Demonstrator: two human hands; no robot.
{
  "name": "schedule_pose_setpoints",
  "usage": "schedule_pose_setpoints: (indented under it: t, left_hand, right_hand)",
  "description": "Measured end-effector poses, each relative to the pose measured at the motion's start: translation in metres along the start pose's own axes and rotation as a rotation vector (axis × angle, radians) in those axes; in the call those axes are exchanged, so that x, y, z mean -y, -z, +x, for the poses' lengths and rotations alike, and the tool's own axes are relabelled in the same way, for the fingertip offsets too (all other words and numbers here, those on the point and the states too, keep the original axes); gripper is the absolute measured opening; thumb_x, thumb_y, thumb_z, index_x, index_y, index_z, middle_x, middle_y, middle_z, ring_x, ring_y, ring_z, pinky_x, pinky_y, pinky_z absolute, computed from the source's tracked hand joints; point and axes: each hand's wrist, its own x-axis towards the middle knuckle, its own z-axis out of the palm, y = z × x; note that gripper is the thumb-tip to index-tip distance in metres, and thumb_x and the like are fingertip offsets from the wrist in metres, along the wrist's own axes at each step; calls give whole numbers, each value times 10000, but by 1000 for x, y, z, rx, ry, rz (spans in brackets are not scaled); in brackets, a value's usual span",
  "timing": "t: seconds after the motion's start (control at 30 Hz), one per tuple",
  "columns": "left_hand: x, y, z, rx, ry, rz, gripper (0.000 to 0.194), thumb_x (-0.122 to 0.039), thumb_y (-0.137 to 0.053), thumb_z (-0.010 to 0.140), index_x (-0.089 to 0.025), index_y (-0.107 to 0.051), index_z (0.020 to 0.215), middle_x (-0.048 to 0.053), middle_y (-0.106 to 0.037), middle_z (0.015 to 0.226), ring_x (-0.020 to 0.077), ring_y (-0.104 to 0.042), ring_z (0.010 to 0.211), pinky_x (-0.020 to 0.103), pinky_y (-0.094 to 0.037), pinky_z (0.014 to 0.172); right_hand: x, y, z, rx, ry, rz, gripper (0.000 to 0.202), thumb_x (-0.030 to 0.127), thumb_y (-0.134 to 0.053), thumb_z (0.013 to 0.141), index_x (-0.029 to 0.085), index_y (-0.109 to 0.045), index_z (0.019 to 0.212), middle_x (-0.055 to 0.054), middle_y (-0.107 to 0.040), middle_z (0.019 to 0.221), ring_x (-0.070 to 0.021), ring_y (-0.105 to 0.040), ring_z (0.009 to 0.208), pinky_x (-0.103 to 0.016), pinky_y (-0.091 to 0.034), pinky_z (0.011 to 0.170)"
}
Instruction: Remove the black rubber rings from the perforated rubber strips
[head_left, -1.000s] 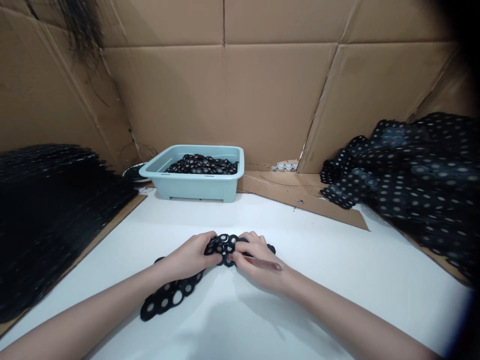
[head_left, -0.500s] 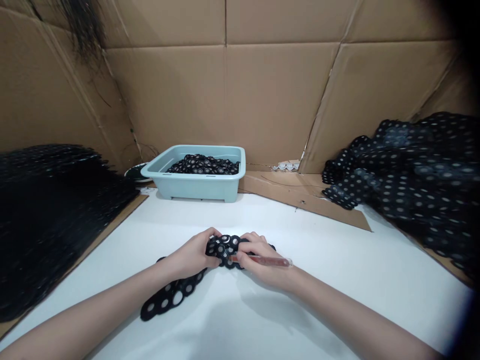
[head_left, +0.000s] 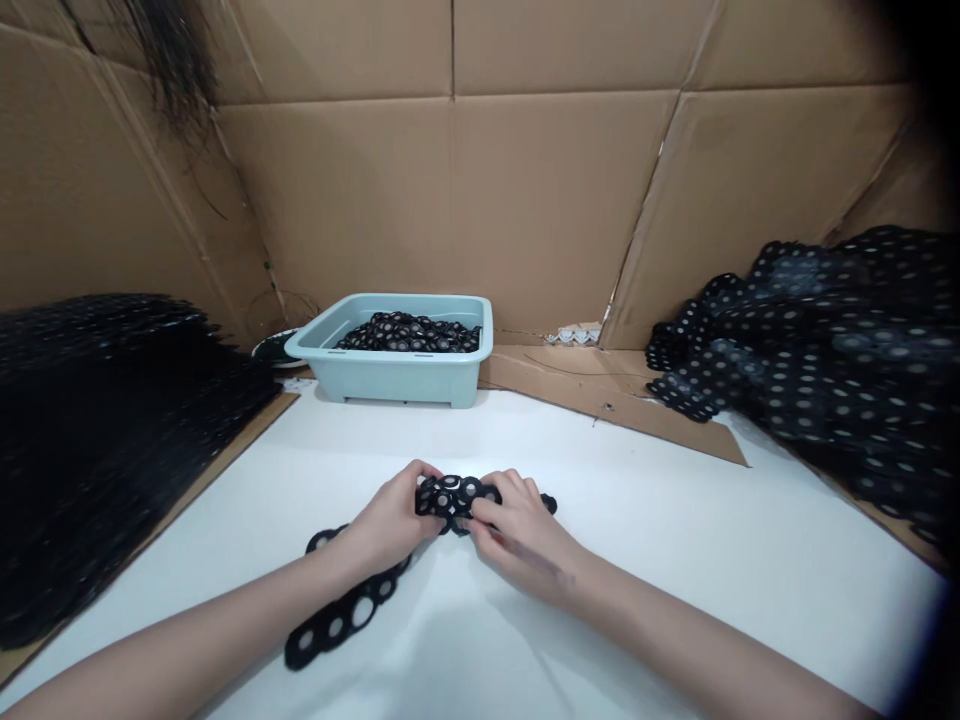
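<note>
A black lace-like strip of joined rings with pale centres (head_left: 346,612) lies across the white table, running from lower left up under both hands. My left hand (head_left: 394,512) pinches it near the middle, thumb in front and fingers behind. My right hand (head_left: 525,535) closes around a slim pen-like tool with a reddish, see-through handle (head_left: 529,558), blurred by motion. Its tip is at the strip, largely hidden by my fingers, so I cannot tell its kind. The right fingers also touch the strip, whose end shows just beyond them.
Behind my hands stands a light-blue plastic basin (head_left: 390,380) holding black ringed pieces. A dark stringy pile (head_left: 112,440) lies at left, and a heap of black dotted material (head_left: 810,340) at right. Cardboard walls (head_left: 555,200) enclose the white table (head_left: 637,620).
The tool has swung in my right hand, its handle end now lower and closer to the wrist. The strip's lower-left end has shifted slightly down. My left hand keeps its grip.
</note>
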Motion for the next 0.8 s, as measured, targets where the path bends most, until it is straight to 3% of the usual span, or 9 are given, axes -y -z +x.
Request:
schedule_pose_setpoints:
  t: [0.1,0.27,0.37,0.47,0.57,0.7,0.8]
  left_hand:
    - [-2,-9,-9,-78,-15,39,270,-165,-497,645,-193,-391,892,-16,-528,730,169,-508,700,261,-380,619]
    - [-9,-12,-14,11,-25,30,231,-189,-487,666,-190,-394,878,-26,-489,717,148,-474,656,240,-372,575]
    - [-11,-2,-8,82,-44,73,213,-307,-530,685,-178,-453,837,-20,-514,709,157,-481,658,238,-368,567]
    - [-12,14,0,142,-15,150,233,-374,-498,712,-163,-530,803,4,-567,727,187,-515,689,254,-376,594]
    - [-11,31,4,241,-45,264,232,-377,-506,703,-176,-587,785,12,-602,759,210,-536,717,265,-379,627]
    - [-15,40,4,85,-178,451,311,-357,-616,616,-234,-590,901,19,-596,888,253,-497,888,297,-356,754]
    - [-20,35,4,102,-265,347,293,-336,-545,700,-255,-552,981,6,-579,960,221,-482,933,292,-340,809]
  right_hand:
    - [1,-12,0,-93,-29,-130,118,150,-448,788,166,-453,672,-38,-448,808,-171,-395,795,-287,-310,656]
    - [-4,-6,1,-52,-23,-28,154,169,-436,800,168,-449,647,-29,-448,804,-168,-416,795,-305,-331,679]
    - [-9,8,2,47,-74,257,187,210,-450,801,165,-462,620,-19,-457,948,-153,-461,848,-301,-375,731]
    - [-14,18,3,127,-137,550,235,245,-401,829,158,-460,619,-27,-445,1020,-130,-512,841,-245,-423,683]
    - [-16,19,6,79,-139,607,258,251,-359,853,156,-466,637,-33,-489,942,-125,-524,822,-239,-419,709]
    - [-17,14,9,-41,-178,571,206,242,-370,852,163,-494,708,-18,-529,834,-130,-515,796,-248,-393,723]
    - [-15,12,9,-63,-202,579,196,247,-346,864,176,-515,796,-13,-531,824,-131,-508,799,-251,-389,723]
